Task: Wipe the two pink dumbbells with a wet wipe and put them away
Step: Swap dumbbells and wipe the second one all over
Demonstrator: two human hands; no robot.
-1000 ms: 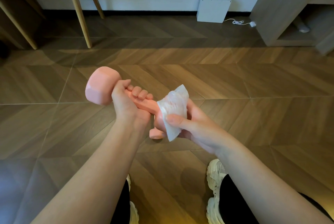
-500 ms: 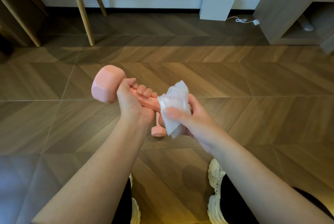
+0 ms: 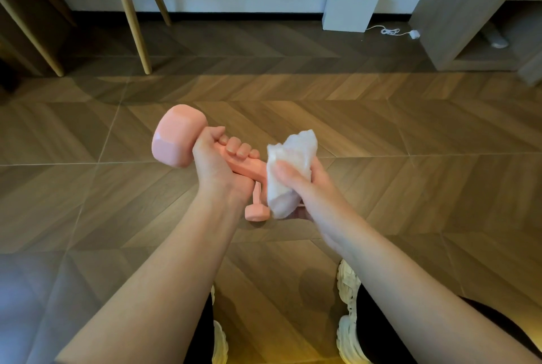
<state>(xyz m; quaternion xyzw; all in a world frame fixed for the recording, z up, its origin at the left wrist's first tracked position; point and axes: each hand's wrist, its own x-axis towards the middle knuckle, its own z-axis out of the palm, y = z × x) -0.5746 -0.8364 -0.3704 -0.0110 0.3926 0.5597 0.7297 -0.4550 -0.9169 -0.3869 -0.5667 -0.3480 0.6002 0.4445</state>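
1. Closest in, two white sneakers (image 3: 348, 328) stand on the wood-pattern floor (image 3: 410, 187), with black trouser legs above them.
2. The right hand (image 3: 308, 190) curls round a crumpled wet wipe (image 3: 290, 170). Its thumb presses the wipe against the near, right end of the held dumbbell (image 3: 176, 137), and that end is hidden under the wipe.
3. The left hand (image 3: 217, 164) grips the pink handle with its fingers wrapped over it. The dumbbell's far head sticks out to the left, up in the air.
4. Below the hands, a second dumbbell (image 3: 256, 212) lies on the floor. It is mostly hidden, showing only one pink head and a bit of handle.
5. Farther back are chair legs (image 3: 132, 20) on the left, a white box (image 3: 347, 8) against the wall with a white cable (image 3: 390, 31) beside it, and a wooden shelf unit (image 3: 457, 11) on the right.
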